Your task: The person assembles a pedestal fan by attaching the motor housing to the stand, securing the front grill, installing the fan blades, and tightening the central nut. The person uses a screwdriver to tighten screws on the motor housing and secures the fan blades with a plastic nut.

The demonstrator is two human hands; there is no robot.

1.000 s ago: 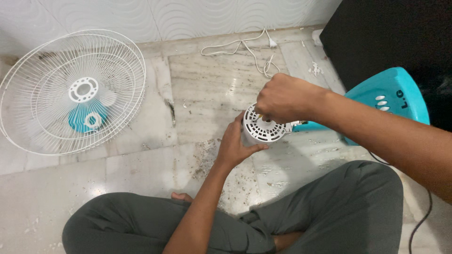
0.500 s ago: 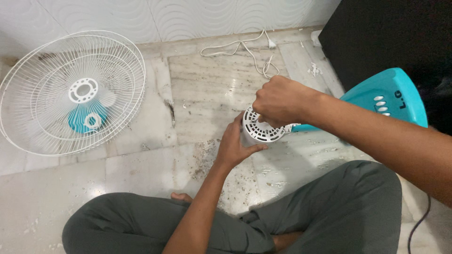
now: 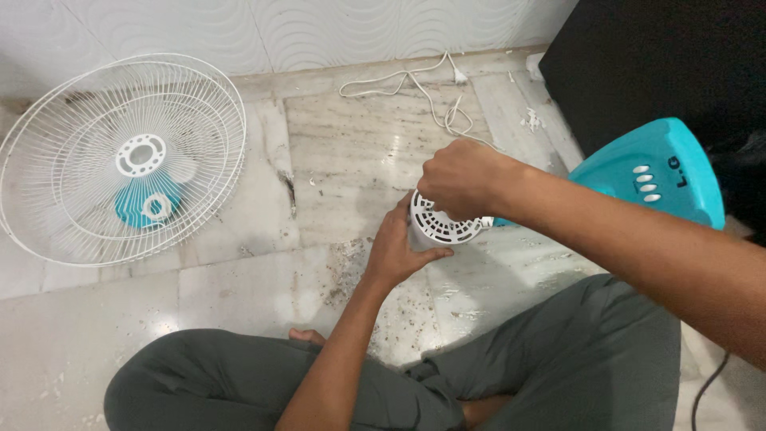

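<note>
Head view looks down at a dirty pale marble floor (image 3: pixel 351 152) where a person sits cross-legged in grey trousers (image 3: pixel 558 359). A big round white wire fan guard (image 3: pixel 124 160) lies flat at the left, with a teal plastic piece under its middle. A teal plastic fan base with white buttons (image 3: pixel 654 172) sits at the right, and its lower edge is hidden behind the right arm. A thin white power cord (image 3: pixel 423 84) curls near the wall.

Between the two hands, just in front of the knees, is a small round white plastic motor cover with slots (image 3: pixel 447 223). The left hand (image 3: pixel 395 247) wraps its thumb and fingers around the cover's side and holds it. The right hand (image 3: pixel 459 179) is a closed fist on top of the cover. It hides whatever it grips, so I cannot tell what is inside it.

Since half a second ago, the right fist has slid a little left and covers more of the top. The small yellow bit seen before is now hidden.
</note>
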